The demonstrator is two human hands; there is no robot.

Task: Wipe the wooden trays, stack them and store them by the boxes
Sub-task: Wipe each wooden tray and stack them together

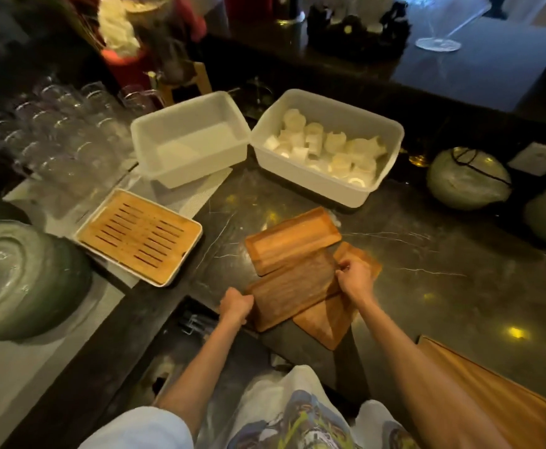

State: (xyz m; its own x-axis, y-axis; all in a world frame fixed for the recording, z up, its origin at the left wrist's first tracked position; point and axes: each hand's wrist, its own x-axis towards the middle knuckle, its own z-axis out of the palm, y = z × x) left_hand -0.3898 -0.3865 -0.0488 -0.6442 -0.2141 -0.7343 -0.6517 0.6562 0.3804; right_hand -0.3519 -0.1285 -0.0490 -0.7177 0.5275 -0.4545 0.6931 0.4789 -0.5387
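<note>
Wooden trays lie in a loose pile on the dark marble counter (pixel 411 241) right in front of you, and both your hands are on the middle one. Your left hand (pixel 235 305) is curled shut around the near-left end of that dark tray (pixel 292 288), and your right hand (pixel 356 275) is pinched closed on its far-right edge, so you hold it by both ends. It looks blurred, and whether it rests on the others or is lifted just off them cannot be told.

Beyond the dark tray, touching its far edge, sits a lighter orange tray (pixel 292 239), lying flat with its raised rim up. Under the dark tray, sticking out toward you and to the right, is a third tray (pixel 325 322), turned at an angle to the other two.

Farther from the dark tray, across the counter, stand two white plastic boxes side by side. The left box (pixel 190 137) shows nothing inside but its pale bottom. The right box (pixel 328 147) holds a heap of small white cups (pixel 330 147).

Left of the dark tray, well apart from it, a slatted bamboo tray (pixel 140 236) sits on a pale mat, with rows of upturned glasses (pixel 57 131) behind it. Near your right elbow a larger wooden board (pixel 492 393) lies at the counter's edge.
</note>
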